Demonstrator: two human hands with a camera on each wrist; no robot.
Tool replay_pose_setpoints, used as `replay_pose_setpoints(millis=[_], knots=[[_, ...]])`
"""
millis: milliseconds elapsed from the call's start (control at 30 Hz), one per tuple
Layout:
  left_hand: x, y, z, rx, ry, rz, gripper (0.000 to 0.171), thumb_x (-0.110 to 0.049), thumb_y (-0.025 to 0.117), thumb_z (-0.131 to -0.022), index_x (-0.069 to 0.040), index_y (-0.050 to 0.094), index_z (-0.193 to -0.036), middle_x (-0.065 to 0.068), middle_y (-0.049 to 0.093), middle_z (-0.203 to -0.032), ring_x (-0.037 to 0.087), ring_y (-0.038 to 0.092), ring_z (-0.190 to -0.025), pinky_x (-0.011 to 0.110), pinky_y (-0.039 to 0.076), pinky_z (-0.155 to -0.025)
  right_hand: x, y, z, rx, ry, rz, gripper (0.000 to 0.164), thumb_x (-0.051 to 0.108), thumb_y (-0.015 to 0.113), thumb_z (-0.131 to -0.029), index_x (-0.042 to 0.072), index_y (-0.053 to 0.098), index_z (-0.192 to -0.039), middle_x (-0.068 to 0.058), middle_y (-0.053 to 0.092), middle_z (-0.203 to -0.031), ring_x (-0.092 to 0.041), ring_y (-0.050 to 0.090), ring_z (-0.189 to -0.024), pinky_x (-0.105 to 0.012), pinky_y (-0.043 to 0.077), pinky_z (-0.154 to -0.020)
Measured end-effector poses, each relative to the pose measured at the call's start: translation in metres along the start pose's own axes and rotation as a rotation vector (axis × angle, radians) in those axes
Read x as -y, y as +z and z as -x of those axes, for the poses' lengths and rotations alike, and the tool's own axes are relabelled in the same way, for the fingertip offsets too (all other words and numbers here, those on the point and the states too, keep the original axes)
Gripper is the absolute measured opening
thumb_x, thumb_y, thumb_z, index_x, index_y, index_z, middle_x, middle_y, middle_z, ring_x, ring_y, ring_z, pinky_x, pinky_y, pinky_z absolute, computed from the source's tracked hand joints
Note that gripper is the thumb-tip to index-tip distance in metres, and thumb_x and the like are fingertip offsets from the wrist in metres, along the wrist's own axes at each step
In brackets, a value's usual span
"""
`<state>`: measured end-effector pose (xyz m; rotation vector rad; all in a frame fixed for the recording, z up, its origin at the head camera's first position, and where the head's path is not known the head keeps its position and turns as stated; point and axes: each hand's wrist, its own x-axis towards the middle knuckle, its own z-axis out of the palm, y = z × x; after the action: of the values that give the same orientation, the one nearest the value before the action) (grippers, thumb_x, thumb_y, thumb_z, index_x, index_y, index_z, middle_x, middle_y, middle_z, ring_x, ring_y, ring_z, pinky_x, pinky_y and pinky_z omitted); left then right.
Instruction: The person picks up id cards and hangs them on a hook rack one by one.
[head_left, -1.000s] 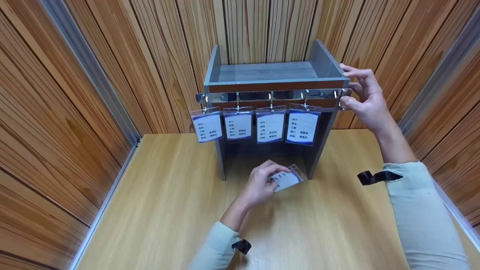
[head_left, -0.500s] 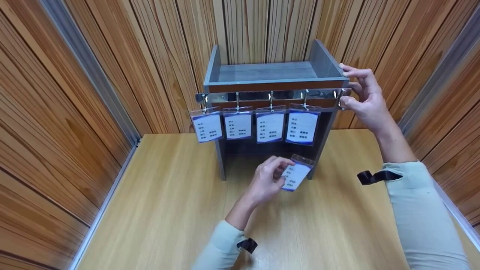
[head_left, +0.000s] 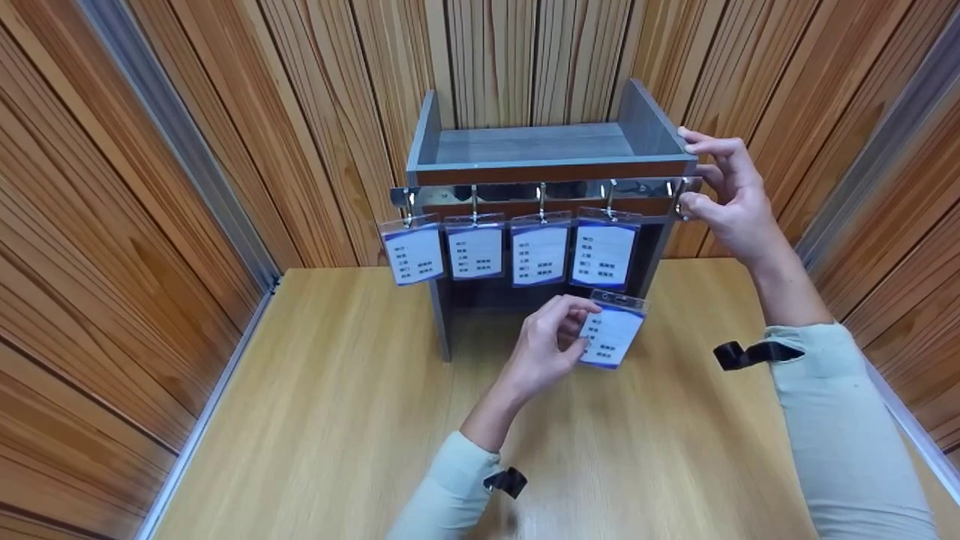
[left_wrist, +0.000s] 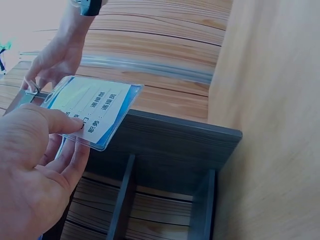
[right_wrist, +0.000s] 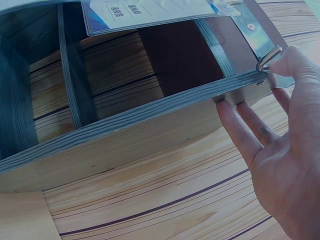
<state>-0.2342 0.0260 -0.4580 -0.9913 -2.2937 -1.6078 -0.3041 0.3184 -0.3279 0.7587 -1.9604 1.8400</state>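
In the head view my left hand (head_left: 551, 346) pinches a clear-sleeved name badge (head_left: 616, 341), white with blue corners. The badge is held upright, clear slot edge on top, just below the rightmost of several similar hanging badges (head_left: 606, 251). They dangle from metal hooks on a shiny rail (head_left: 510, 193) across the front of a grey shelf unit (head_left: 540, 142). My right hand (head_left: 739, 195) holds the unit's upper right corner. In the right wrist view its thumb is at the bare end hook (right_wrist: 270, 57), with fingers against the side panel (right_wrist: 165, 117).
The shelf unit stands on a light wooden table (head_left: 337, 420), close to the wood-plank back wall (head_left: 536, 60). Plank walls also flank the table at left and right. A dark strap (head_left: 757, 354) hangs at the right sleeve.
My left hand has risen to the right with the badge, turning it from tilted low over the table to upright and facing forward. The right hand has stayed in place.
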Motion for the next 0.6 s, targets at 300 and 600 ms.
replay_pose_setpoints(millis=[300,600], knots=[[-0.01,-0.002,-0.011,-0.012,-0.01,0.051,0.038,0.01,0.074,-0.1,-0.005,0.07,-0.135,0.017,0.071,-0.123,0.016,0.071,-0.103,0.016,0.063,-0.093,0.0,-0.001,0.0,0.013,-0.015,-0.007,0.048,-0.012,0.057,-0.105,0.004,0.051,-0.15,-0.003,0.046,-0.176,-0.023,0.063,-0.138,-0.022,0.066,-0.088],[-0.024,-0.003,-0.022,-0.009,-0.028,0.059,0.043,0.008,0.073,-0.102,-0.01,0.069,-0.14,0.013,0.07,-0.129,0.016,0.071,-0.107,0.017,0.063,-0.097,0.0,0.0,-0.001,0.006,-0.001,-0.007,0.049,-0.013,0.057,-0.105,0.004,0.052,-0.15,-0.003,0.046,-0.176,-0.023,0.063,-0.138,-0.022,0.066,-0.088]])
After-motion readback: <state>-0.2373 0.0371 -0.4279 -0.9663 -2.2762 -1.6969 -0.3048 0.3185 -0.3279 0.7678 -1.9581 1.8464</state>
